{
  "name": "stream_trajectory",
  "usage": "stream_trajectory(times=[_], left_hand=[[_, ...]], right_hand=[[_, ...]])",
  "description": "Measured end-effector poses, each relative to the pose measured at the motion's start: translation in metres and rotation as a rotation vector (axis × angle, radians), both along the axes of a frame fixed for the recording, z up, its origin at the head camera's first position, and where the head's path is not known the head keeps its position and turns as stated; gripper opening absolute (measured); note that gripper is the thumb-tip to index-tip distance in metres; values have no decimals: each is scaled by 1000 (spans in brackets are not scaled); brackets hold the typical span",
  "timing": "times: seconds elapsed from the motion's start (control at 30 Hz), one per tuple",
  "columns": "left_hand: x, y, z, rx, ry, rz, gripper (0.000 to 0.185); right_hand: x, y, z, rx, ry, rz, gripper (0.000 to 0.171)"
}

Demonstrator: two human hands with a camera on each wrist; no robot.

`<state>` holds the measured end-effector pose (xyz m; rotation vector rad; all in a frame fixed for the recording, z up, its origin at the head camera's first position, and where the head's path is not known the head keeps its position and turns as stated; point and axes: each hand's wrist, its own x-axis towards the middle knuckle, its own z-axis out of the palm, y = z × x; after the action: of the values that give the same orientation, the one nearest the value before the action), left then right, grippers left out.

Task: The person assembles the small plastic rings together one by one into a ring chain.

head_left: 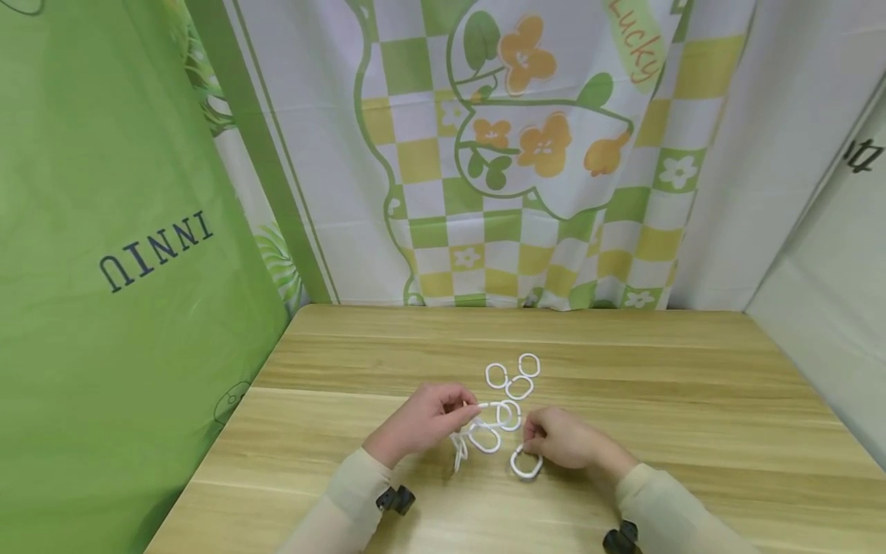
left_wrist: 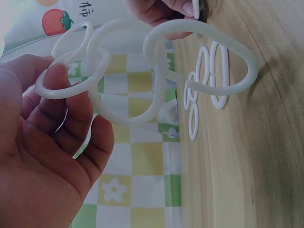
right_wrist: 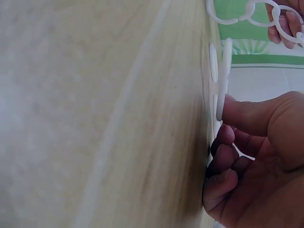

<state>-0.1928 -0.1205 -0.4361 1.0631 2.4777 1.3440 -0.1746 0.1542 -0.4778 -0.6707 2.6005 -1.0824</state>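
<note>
My left hand (head_left: 465, 408) pinches one end of a chain of linked white plastic rings (head_left: 488, 428) just above the wooden table (head_left: 692, 400). In the left wrist view the thumb and forefinger (left_wrist: 56, 80) grip the first ring, and the chain (left_wrist: 142, 71) hangs out toward the other hand. My right hand (head_left: 534, 445) rests on the table to the right and pinches a single white ring (head_left: 526, 465). In the right wrist view my right hand (right_wrist: 227, 124) has its thumb against that ring (right_wrist: 220, 90), which stands on its edge on the tabletop.
Three loose white rings (head_left: 515, 375) lie on the table just beyond the hands. A green cloth (head_left: 124, 254) hangs at the left and a checked flower curtain (head_left: 526, 154) behind the table. A grey wall (head_left: 824, 308) stands at the right.
</note>
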Motion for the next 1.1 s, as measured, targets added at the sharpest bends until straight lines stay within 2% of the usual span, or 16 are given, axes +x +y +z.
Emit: stream_trajectory(times=[0.1,0.23,0.3,0.5,0.67,0.87,1.1], left_hand=[[-1,1,0,14,-2,-6,23],[-2,4,-2,18,-1,-8,21],[-2,4,-2,17,-3,-6,21],[-1,5,-3,-6,-3,-4,21],[-1,8,-3,-8,-5,-15,19],[1,12,-5,-11,-13,-50,18],[3,17,-8,-44,-10,-71,17]], right_hand=[[1,2,3,-116,-61,4,10],[3,7,10,-315,-178,-37,6],[4,9,17,-353,-183,-62,7],[6,11,40,-318,-54,-59,10],[9,10,51,-322,-30,-58,9],[10,3,54,-307,-1,-51,11],[9,-1,52,-311,-15,-28,9]])
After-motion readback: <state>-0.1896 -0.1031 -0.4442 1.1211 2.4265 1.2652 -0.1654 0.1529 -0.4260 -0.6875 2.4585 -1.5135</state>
